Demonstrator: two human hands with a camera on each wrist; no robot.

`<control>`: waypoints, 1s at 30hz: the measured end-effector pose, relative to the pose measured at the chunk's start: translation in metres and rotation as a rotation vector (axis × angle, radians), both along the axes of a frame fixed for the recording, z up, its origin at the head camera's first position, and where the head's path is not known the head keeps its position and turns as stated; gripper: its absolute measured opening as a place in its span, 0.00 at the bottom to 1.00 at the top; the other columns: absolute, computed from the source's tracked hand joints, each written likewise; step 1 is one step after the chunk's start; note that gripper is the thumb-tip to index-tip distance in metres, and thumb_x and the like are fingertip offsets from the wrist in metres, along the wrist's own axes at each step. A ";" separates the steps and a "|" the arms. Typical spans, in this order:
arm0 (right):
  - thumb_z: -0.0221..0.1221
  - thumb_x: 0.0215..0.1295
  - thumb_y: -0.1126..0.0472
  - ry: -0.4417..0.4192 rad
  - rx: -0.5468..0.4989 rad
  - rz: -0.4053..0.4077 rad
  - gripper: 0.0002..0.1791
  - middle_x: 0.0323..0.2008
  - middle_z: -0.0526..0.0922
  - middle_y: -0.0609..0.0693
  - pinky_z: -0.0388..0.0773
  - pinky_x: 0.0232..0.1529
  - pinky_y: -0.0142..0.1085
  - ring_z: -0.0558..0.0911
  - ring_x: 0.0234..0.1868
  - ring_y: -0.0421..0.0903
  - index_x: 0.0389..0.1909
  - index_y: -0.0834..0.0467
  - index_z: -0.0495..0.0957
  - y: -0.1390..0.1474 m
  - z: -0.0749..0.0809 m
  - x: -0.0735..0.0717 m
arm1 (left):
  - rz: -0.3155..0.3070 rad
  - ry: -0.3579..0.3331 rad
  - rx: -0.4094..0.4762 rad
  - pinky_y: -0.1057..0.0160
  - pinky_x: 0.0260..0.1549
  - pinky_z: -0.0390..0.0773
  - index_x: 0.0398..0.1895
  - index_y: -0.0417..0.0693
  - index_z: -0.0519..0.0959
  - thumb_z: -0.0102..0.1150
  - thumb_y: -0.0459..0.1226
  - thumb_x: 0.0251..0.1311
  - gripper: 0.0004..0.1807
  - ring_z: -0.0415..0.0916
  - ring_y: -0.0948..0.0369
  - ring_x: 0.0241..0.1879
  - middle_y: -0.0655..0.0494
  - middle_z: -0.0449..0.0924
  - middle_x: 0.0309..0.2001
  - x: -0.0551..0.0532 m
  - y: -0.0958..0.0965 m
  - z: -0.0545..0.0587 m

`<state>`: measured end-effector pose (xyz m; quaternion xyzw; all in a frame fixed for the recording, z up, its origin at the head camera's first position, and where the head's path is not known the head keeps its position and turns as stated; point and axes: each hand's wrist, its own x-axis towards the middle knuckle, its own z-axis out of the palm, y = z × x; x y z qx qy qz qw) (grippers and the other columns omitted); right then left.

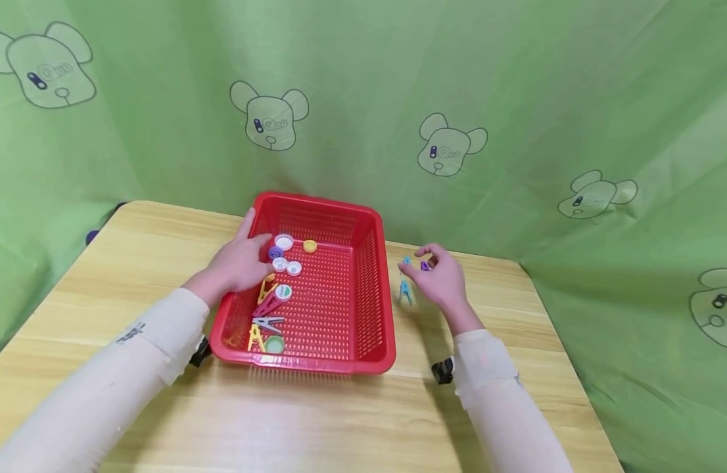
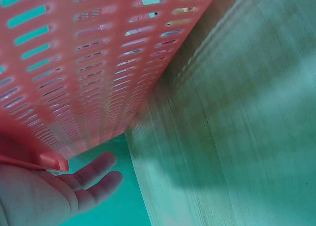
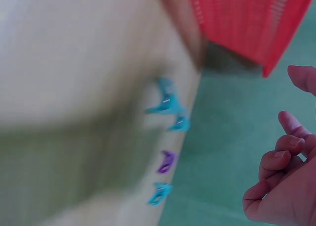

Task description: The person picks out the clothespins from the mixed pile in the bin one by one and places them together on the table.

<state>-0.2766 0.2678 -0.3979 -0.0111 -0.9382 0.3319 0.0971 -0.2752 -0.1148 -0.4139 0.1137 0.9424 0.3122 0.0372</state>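
Note:
A red plastic basket (image 1: 372,282) stands on the wooden table, with bottle caps and clothespins lying along its left side. My left hand (image 1: 239,263) rests over the basket's left rim, fingers spread. In the left wrist view, two relaxed fingers (image 2: 98,179) extend past the rim on the outer side. My right hand (image 1: 443,276) is right of the basket, above small clothespins. Its thumb and index finger are apart with nothing between them, and the other fingers are loosely curled. Near it lie blue clothespins (image 1: 405,292) and a purple clothespin (image 3: 166,161).
Inside the basket are a yellow cap (image 1: 309,246), a green cap (image 1: 275,344), a grey clothespin (image 1: 269,322), a maroon clothespin (image 1: 267,305) and several white caps. A green curtain (image 1: 351,85) hangs behind the table (image 1: 316,420) and down its right side.

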 end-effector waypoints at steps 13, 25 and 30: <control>0.71 0.54 0.43 0.069 -0.015 0.132 0.22 0.30 0.68 0.55 0.64 0.28 0.42 0.66 0.33 0.50 0.44 0.48 0.78 -0.052 0.047 -0.004 | -0.001 0.007 -0.008 0.39 0.51 0.77 0.74 0.35 0.61 0.62 0.38 0.64 0.37 0.59 0.34 0.68 0.49 0.17 0.79 -0.001 0.001 0.000; 0.72 0.55 0.45 0.084 -0.053 0.235 0.19 0.26 0.64 0.52 0.63 0.30 0.42 0.65 0.31 0.49 0.41 0.48 0.77 -0.096 0.072 -0.009 | 0.009 0.010 0.005 0.41 0.47 0.80 0.74 0.36 0.62 0.63 0.38 0.64 0.38 0.60 0.35 0.68 0.50 0.18 0.79 -0.001 0.000 -0.001; 0.72 0.55 0.46 0.079 -0.040 0.269 0.19 0.33 0.74 0.50 0.69 0.34 0.43 0.70 0.36 0.48 0.42 0.48 0.78 -0.118 0.074 -0.008 | 0.010 0.008 0.007 0.41 0.48 0.79 0.74 0.35 0.62 0.62 0.38 0.64 0.37 0.59 0.35 0.68 0.50 0.18 0.79 -0.001 0.000 -0.001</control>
